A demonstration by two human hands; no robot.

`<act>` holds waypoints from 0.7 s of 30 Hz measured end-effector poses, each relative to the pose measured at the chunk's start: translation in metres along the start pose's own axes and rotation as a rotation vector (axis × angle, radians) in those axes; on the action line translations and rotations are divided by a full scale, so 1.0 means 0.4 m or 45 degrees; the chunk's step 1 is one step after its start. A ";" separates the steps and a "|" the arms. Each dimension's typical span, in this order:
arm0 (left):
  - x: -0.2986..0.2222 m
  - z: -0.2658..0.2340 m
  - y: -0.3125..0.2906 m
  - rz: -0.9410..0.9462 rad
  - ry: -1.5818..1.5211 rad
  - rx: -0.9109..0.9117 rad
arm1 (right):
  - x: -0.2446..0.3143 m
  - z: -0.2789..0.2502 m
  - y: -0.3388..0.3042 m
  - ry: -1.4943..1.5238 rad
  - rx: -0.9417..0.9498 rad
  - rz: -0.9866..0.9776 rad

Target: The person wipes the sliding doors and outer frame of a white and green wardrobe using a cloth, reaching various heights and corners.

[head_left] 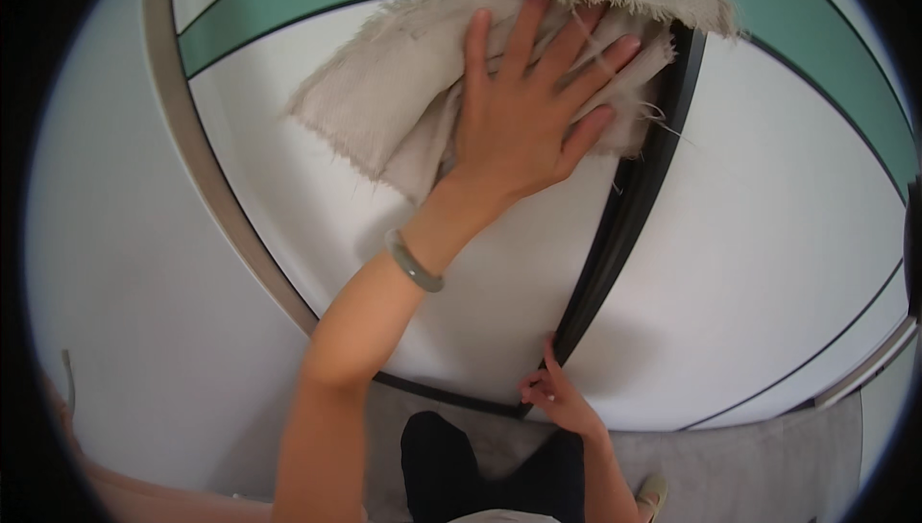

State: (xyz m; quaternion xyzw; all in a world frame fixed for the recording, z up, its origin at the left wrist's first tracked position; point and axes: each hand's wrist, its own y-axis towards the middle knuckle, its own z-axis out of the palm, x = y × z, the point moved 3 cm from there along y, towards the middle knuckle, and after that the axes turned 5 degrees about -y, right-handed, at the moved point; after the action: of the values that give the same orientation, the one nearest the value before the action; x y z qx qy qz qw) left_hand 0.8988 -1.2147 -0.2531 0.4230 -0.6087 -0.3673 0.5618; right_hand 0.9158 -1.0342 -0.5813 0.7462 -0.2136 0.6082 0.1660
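Note:
My left hand [523, 105] lies with its fingers spread on a beige cloth [384, 91] with frayed edges. The hand presses this bunched cloth against a white door panel [490, 283] beneath a green band, and part of the cloth overlaps the black vertical door edge [615, 225]. Down near the foot of that edge is my right hand [569, 406]; its index finger points up along the black strip while the other fingers are loosely bent. No separate object shows in my right hand. A greenish bangle [415, 264] circles my left wrist.
A second white panel [759, 235], also with a green band, stands right of the black edge. A brown frame [206, 168] and pale wall [106, 206] border the left. Below are a grey floor [759, 465], my dark-trousered knees and a light shoe [653, 494].

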 end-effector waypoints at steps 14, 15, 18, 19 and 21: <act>-0.424 0.124 -1.207 -0.114 -0.643 1.012 | -0.309 -0.059 -0.122 0.232 0.117 0.325; -0.457 0.114 -1.278 -0.149 -0.698 1.085 | -0.360 -0.073 -0.123 0.183 0.149 0.326; -0.509 0.064 -1.429 -0.217 -0.683 1.266 | -0.475 -0.102 -0.161 0.153 0.270 0.472; -0.512 0.047 -1.449 -0.217 -0.664 1.305 | -0.504 -0.106 -0.182 0.015 0.290 0.538; -0.512 0.045 -1.473 -0.247 -0.615 1.332 | -0.758 -0.156 -0.144 0.215 0.397 0.136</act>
State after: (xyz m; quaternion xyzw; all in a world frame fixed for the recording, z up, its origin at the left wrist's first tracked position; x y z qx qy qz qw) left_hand 0.9432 -1.2446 -0.8750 0.6023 -0.7784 -0.1539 0.0874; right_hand 0.8426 -0.9180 -0.8646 0.6968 -0.1413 0.7025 0.0331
